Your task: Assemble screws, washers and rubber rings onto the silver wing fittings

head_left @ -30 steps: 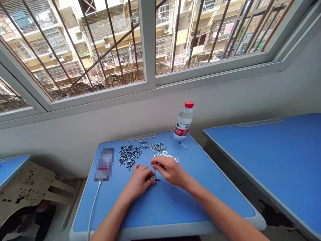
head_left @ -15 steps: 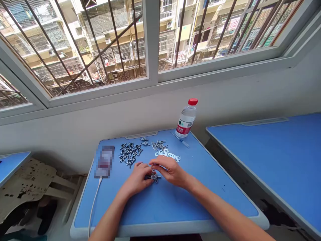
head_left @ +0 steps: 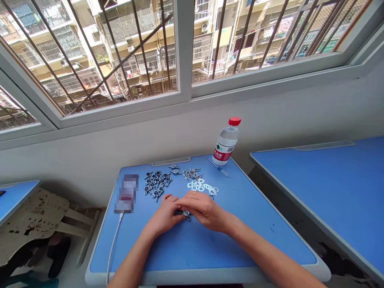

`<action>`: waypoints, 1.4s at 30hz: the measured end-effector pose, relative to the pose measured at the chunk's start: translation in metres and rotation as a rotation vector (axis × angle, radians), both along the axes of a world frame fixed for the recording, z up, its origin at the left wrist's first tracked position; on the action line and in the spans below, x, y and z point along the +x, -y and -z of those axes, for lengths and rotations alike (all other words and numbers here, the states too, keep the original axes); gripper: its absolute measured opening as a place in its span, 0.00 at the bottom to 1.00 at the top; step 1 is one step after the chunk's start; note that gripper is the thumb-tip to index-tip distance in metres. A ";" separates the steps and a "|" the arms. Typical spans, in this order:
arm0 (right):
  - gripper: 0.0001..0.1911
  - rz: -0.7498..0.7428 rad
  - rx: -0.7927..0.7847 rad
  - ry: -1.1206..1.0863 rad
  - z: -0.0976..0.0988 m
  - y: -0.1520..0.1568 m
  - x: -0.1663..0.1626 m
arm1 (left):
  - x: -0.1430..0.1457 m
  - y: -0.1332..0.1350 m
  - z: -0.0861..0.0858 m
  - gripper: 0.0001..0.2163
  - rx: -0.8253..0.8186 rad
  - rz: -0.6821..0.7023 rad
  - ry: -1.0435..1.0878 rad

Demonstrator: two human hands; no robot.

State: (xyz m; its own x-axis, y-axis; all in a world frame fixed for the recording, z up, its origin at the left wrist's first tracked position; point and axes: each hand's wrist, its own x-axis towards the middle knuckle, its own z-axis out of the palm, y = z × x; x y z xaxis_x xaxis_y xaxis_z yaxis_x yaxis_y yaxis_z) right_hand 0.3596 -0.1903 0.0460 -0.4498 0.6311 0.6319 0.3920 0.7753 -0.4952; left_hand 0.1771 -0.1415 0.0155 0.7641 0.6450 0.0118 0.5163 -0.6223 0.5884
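Observation:
Both my hands meet at the middle of a blue desk [head_left: 210, 248]. My left hand [head_left: 165, 216] and my right hand [head_left: 204, 210] are curled together around a small metal fitting [head_left: 186, 214] that rests on or just above the desktop. Fingers of both hands are pinched on it. Behind them lie a heap of dark cross-shaped metal parts [head_left: 156, 184], a small pile of screws [head_left: 192, 173] and several flat white plates [head_left: 204, 187].
A phone [head_left: 126, 193] with a white cable [head_left: 112, 248] lies at the desk's left. A water bottle with a red cap [head_left: 226, 142] and a clear pen [head_left: 219, 168] stand at the back right. Another blue desk [head_left: 330, 184] is to the right, barred windows [head_left: 120, 60] ahead.
My right hand has dropped lower over the fitting and closed in against my left hand. The view has shifted slightly left.

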 end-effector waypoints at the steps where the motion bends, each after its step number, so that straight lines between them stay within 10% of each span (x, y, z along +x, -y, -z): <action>1: 0.15 -0.009 -0.010 0.004 0.000 0.000 0.000 | 0.000 0.000 0.000 0.03 -0.003 0.000 -0.001; 42: 0.15 0.047 -0.004 -0.051 0.008 -0.001 -0.004 | -0.002 0.003 -0.001 0.06 -0.034 0.036 0.031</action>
State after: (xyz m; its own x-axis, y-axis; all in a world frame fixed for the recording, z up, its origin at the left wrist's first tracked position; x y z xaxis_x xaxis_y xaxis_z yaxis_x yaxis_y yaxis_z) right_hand 0.3553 -0.1896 0.0378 -0.3863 0.6534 0.6510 0.4022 0.7545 -0.5186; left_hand 0.1752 -0.1445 0.0169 0.7862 0.6179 0.0145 0.4755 -0.6196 0.6245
